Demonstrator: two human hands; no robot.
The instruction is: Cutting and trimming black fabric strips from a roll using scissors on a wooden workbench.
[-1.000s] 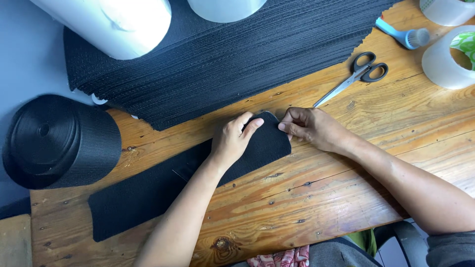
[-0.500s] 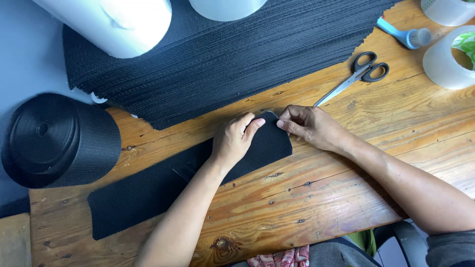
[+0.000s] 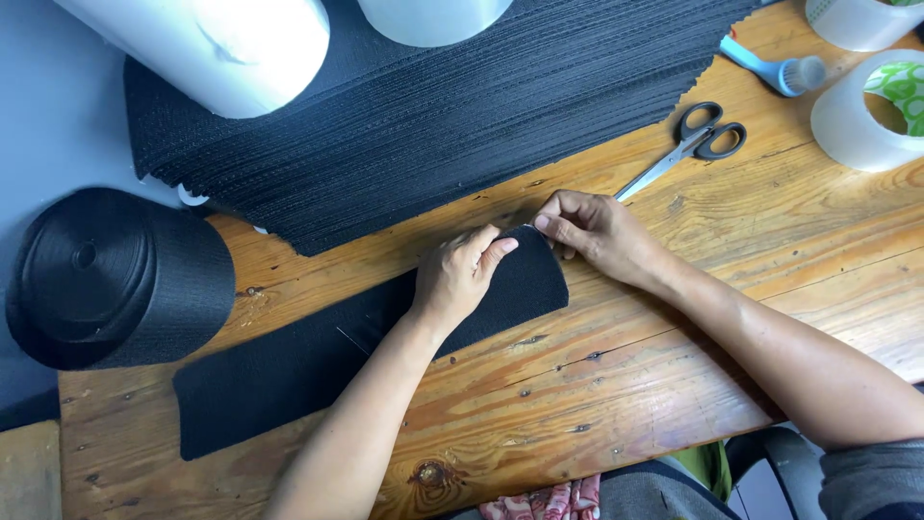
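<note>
A long black fabric strip (image 3: 289,371) lies diagonally on the wooden table (image 3: 616,385). My left hand (image 3: 460,274) presses flat on the strip near its rounded right end. My right hand (image 3: 589,231) pinches the upper right corner of that end between thumb and fingers. The two hands almost touch at the corner.
A big stack of black fabric sheets (image 3: 433,116) fills the back of the table. A black webbing roll (image 3: 111,279) stands at the left. Scissors (image 3: 688,144) lie behind my right hand. Clear tape rolls (image 3: 866,116) and a blue brush (image 3: 780,67) sit at the right; white rolls (image 3: 231,43) at the back.
Both hands stay at the strip's right end; the fingers have shifted only slightly at the corner.
</note>
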